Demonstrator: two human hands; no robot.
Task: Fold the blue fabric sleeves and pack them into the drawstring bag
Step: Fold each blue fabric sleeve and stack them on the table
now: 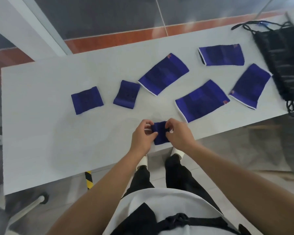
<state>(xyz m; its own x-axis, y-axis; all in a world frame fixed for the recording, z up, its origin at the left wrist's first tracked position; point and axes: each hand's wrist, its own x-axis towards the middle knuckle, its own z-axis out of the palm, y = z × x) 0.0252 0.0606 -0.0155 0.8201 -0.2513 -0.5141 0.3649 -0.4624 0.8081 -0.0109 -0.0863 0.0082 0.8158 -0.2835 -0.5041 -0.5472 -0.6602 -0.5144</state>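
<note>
Both hands pinched 1 small blue sleeve (159, 133) at the near worktop (32, 133) edge.
Left fingers (153, 134) and right fingers (168, 129) gripped its 2 sides; a loose pinch might have let the fold spring open or slip off the edge. Beyond the fingers lay 6 more sleeves. The drawstring bag (282, 53), far right of them, looked flat; its contents could not be seen.

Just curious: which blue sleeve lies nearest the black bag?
The flat sleeve farthest right, its corner almost touching the bag; the other sleeves lie farther left.
</note>
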